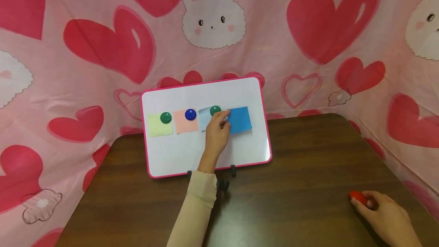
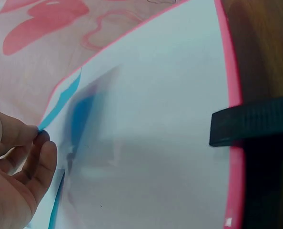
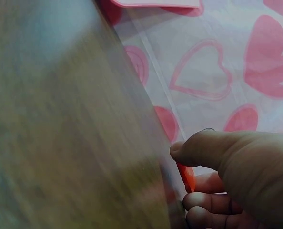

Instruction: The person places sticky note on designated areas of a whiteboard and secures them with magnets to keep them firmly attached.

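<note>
Against the whiteboard (image 1: 178,159), my left hand (image 1: 218,129) pinches the left edge of a dark blue sticky note (image 1: 241,119) between thumb and finger. In the left wrist view the note (image 2: 63,102) is seen nearly edge-on, partly standing off the board. My right hand (image 1: 387,214), low at the right over the table, holds a round red magnet (image 1: 358,197) between thumb and fingers. A light blue note (image 1: 204,114) under a green magnet (image 1: 215,110) is partly hidden by my left hand.
A green magnet (image 1: 166,117) sits on the yellow-green note (image 1: 160,129), a blue magnet (image 1: 190,114) on the peach note (image 1: 186,126). Black stand clips (image 1: 233,170) support the board's lower edge on the brown table (image 1: 302,163). A pink heart-patterned cloth (image 1: 219,62) hangs behind.
</note>
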`<action>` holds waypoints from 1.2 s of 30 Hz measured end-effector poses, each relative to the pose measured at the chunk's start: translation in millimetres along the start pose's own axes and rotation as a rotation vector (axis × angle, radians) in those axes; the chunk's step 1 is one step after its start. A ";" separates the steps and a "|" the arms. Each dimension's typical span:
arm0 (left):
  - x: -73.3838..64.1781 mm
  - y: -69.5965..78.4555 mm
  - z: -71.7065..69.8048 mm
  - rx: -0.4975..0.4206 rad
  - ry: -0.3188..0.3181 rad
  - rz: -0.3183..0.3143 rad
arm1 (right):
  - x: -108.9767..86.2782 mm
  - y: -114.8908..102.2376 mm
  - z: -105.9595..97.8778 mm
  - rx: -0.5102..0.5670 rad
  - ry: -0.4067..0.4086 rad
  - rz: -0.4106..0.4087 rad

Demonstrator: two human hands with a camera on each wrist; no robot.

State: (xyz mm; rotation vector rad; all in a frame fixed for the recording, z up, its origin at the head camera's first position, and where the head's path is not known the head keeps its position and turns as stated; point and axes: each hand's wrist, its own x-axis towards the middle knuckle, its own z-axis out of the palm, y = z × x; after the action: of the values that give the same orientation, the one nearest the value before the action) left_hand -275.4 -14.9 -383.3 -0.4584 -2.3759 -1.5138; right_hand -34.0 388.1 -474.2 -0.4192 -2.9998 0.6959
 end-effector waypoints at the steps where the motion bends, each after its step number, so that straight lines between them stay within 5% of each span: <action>1: 1.7 0.2 0.6 0.016 -0.004 0.006 | -0.2 -0.3 -0.5 0.001 -0.002 0.001; 16: 17.7 1.6 6.0 0.409 -0.068 0.112 | -0.4 -5.9 -0.6 0.017 0.032 -0.002; 36: 19.3 3.5 12.4 0.564 -0.100 0.125 | -0.3 -9.9 -5.2 0.020 -0.040 0.050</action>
State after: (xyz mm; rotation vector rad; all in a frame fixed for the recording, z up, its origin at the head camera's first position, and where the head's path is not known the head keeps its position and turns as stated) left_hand -292.4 -0.1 -377.7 -0.5359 -2.6437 -0.7285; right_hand -35.8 381.6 -465.2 -0.4862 -3.0265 0.7469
